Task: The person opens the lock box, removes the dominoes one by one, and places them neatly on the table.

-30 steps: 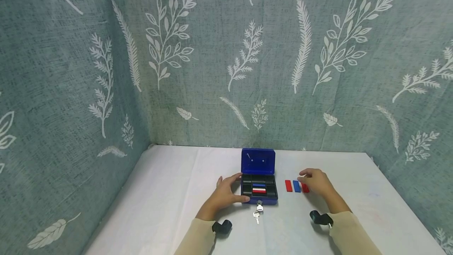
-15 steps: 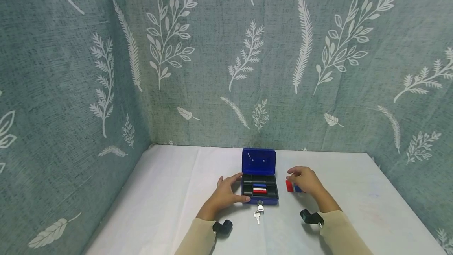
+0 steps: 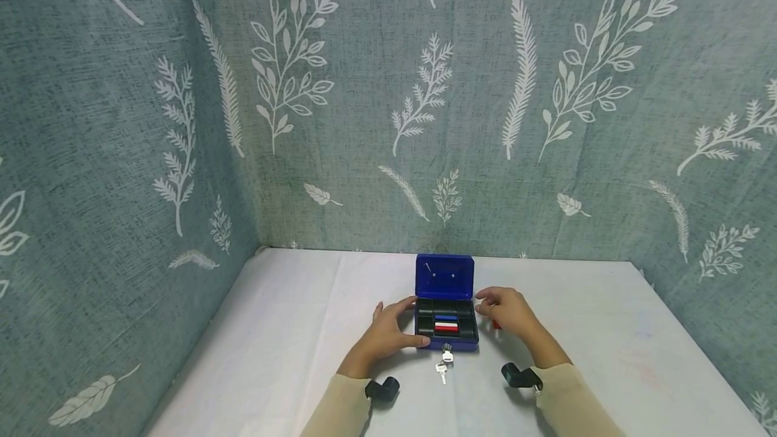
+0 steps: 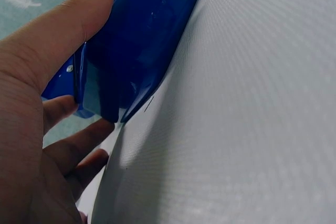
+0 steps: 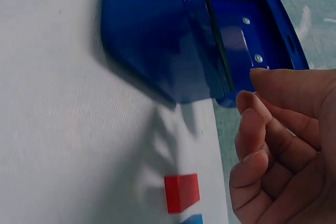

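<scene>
Box: the blue box (image 3: 464, 344) stands on the white desk (image 3: 595, 315), its lid (image 3: 445, 280) raised at the back.
Tray: the black tray (image 3: 427, 309) inside the box holds a blue strip (image 3: 446, 317), a white strip (image 3: 446, 324) and a red strip (image 3: 446, 329) in its middle; their depth is hard to make out.
Lock: the silver lock (image 3: 446, 347) sits on the front wall, cut off by the top edge in the left wrist view.
Keys: one key (image 3: 448, 357) is at the lock, a second key (image 3: 441, 370) hangs below it.
Left hand: the left hand (image 3: 385, 333) grips the box's left end, fingers spread wide, thumb at the front corner, index finger at the back; the wrist view crops the palm.
Right hand: the right hand (image 3: 510, 310) is just beside the box's right side, fingers loosely curled, the gap between thumb and index finger narrow.
Loose blocks: a red block (image 5: 181, 192) lies on the desk, mostly hidden by the right hand from above; a blue block (image 5: 194, 220) beside it is cut off by the right wrist view's lower edge and covered in the head view.
Sleeves: both beige sleeves run out of the bottom edge.
</scene>
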A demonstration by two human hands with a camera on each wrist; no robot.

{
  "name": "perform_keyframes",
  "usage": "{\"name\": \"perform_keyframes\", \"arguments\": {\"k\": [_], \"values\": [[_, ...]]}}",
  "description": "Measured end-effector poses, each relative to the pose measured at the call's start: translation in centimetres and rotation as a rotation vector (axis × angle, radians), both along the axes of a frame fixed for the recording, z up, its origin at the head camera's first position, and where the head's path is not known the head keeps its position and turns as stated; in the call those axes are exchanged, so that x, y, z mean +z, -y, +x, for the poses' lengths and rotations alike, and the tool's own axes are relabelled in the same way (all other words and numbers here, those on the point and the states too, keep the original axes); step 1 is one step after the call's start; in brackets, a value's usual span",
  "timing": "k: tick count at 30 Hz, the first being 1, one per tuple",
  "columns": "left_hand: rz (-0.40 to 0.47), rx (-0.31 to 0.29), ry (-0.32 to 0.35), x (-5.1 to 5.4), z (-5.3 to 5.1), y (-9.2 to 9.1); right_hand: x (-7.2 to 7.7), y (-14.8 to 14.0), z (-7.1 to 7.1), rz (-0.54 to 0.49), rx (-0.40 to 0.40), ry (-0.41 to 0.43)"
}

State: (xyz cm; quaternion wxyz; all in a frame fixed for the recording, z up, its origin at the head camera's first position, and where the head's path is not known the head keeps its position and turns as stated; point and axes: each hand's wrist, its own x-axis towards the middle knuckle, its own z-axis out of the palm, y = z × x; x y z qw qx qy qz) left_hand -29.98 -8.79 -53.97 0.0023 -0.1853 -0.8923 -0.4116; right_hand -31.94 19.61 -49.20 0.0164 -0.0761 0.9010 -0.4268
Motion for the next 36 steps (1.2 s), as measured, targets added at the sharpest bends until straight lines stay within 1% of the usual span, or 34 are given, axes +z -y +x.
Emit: {"name": "perform_keyframes", "arguments": {"k": [5,13,22,29,36], "values": [[-0.001,-0.004,-0.006,0.0,0.0,0.0,-0.1,0.5,0.0,-0.026,0.030,-0.019],[-0.006,0.011,0.018,0.0,0.0,0.0,0.2,1.4,0.0,-0.061,0.058,-0.030],[0.002,-0.006,0.004,-0.1,-0.1,0.0,0.3,2.7,-0.2,-0.097,0.070,-0.016],[-0.001,-0.010,-0.007,-0.1,-0.1,0.2,0.4,4.1,-0.2,-0.058,0.076,0.014],[0.010,-0.015,0.001,0.0,-0.1,0.1,0.6,4.7,0.1,-0.017,0.113,0.019]]}}
